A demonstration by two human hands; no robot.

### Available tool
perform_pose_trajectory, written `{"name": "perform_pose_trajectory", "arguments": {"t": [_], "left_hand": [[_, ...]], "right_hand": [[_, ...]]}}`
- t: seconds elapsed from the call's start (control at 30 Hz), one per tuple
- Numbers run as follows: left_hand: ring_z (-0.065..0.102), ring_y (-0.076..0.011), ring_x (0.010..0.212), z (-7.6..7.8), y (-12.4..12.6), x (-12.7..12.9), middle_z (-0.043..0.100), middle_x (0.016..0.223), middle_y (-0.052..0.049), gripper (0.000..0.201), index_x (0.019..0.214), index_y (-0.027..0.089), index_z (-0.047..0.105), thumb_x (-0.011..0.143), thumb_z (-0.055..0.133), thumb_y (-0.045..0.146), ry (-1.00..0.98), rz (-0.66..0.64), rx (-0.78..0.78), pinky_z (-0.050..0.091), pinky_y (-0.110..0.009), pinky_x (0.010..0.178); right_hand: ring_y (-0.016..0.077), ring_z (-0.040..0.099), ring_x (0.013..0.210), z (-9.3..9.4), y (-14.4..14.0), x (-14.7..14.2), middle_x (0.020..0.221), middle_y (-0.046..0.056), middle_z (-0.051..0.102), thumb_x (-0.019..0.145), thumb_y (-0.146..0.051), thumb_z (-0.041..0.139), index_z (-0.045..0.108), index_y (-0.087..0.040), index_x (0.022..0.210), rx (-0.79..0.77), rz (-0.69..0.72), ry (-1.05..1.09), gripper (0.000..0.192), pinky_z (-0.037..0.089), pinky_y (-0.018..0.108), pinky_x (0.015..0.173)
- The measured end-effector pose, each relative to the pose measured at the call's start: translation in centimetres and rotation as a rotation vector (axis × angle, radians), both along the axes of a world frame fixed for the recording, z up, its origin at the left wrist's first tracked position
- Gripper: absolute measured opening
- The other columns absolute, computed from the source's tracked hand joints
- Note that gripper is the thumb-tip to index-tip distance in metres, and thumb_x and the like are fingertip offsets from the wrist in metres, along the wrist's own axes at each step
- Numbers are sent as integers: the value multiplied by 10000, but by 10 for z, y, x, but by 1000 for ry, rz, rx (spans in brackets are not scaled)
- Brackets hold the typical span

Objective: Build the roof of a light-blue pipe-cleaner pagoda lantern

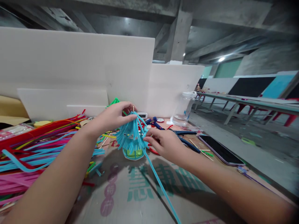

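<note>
A small tiered model (127, 137) covered in light blue pipe cleaners stands upright on a cardboard sheet (121, 199). Its base has a yellow-green inside, and a wooden stick pokes out of the peak. My left hand (116, 115) is closed around the top of the model, thumb on the near side just below the stick. On the model's right side, my right hand (164, 143) pinches a long light blue pipe cleaner (159, 180). The strand's loose end runs down toward me across the cardboard. The fingertips partly hide where the strand meets the model.
Heaped pipe cleaners (53, 146) in many colours cover the left side. Behind the model lie a blue glue gun (153, 122) and a green piece (115, 101). Dark-handled pliers (187, 141), a phone (220, 150) and a clear bottle (184, 107) sit right. White boards (81, 62) stand behind.
</note>
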State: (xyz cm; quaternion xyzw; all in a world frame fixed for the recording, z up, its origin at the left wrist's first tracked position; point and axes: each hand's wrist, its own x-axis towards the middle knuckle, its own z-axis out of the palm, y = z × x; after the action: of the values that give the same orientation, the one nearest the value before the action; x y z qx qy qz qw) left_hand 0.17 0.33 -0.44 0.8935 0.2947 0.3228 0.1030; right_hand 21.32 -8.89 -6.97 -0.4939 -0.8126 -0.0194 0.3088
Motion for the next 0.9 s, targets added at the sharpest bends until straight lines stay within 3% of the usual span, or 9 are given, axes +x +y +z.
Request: {"name": "perform_pose_trajectory", "arguments": {"t": [0.17, 0.27, 0.47, 0.77, 0.9], "left_hand": [[649, -218, 916, 1, -2, 0, 693, 1018, -59, 313, 1039, 190, 624, 866, 574, 445, 26, 13, -7, 493, -336, 799], [649, -221, 927, 2, -3, 1, 693, 1031, -60, 315, 1036, 194, 616, 864, 572, 454, 31, 11, -13, 495, -339, 806], [640, -211, 922, 5, -8, 3, 699, 1024, -51, 246, 1007, 198, 616, 866, 568, 394, 32, -20, 3, 492, -325, 797], [629, -207, 933, 6, -13, 4, 688, 1044, -56, 287, 1044, 183, 622, 871, 577, 407, 45, -32, 4, 483, -324, 818], [591, -259, 1115, 3, -9, 1, 619, 1229, -99, 562, 1253, 185, 545, 797, 657, 494, 122, -50, -25, 471, -355, 921]], "right_hand": [[115, 507, 603, 3, 1, -4, 698, 5, 649, 939, -308, 538, 700, -189, 847, -144, 48, 93, 220, 312, 251, 583], [116, 480, 592, 4, -1, -11, 635, 0, 584, 936, -363, 527, 672, -169, 725, -279, 67, 168, 322, 292, 257, 554], [96, 387, 528, -4, 2, -20, 562, -39, 458, 890, -319, 553, 629, -159, 686, -567, 83, 466, 271, 276, 241, 507], [90, 373, 507, -14, 3, -21, 546, -48, 442, 871, -347, 570, 631, -159, 698, -559, 83, 542, 262, 268, 234, 493], [84, 336, 495, -15, 6, -19, 527, -59, 403, 876, -360, 566, 635, -158, 696, -520, 95, 534, 279, 252, 233, 491]]}}
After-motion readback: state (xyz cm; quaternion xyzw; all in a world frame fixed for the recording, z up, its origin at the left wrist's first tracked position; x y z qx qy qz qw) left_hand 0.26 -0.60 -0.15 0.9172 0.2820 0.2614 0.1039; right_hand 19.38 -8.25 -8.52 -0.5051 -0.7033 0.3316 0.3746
